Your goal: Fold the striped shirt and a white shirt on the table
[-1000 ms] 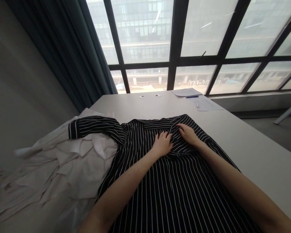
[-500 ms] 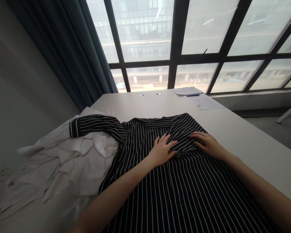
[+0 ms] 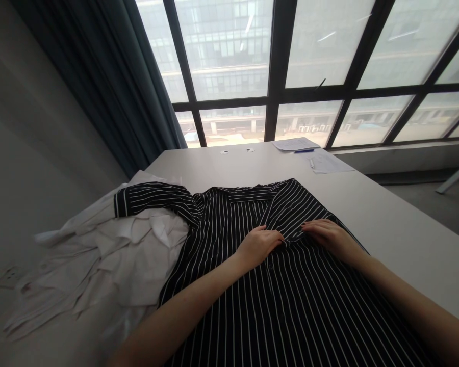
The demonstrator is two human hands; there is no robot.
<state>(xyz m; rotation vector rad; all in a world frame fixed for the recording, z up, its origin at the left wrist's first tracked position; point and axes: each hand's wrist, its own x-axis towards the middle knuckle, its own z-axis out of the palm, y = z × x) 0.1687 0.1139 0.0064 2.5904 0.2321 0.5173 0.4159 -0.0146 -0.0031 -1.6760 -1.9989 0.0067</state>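
A black shirt with white stripes (image 3: 233,316) lies spread out in front of me. One sleeve (image 3: 156,198) stretches left over a pile of white cloth (image 3: 133,265). On the right, a striped part is folded inward across the chest. My left hand (image 3: 258,247) is closed at the lower edge of this fold, its fingers curled into the fabric near the middle. Farther right, my right hand (image 3: 329,237) has its fingers bent together on the same fold, gripping the cloth. Both thumbs are mostly hidden.
The shirt rests on a white table (image 3: 199,168). Papers (image 3: 296,144) and a blue pen (image 3: 304,151) lie at its far right, by the large window (image 3: 309,46). A dark curtain (image 3: 110,76) hangs at the left, and a wall socket (image 3: 9,278) is low beside it.
Both hands have gone from lying flat with spread fingers to curling into the folded cloth. They have shifted slightly toward me.
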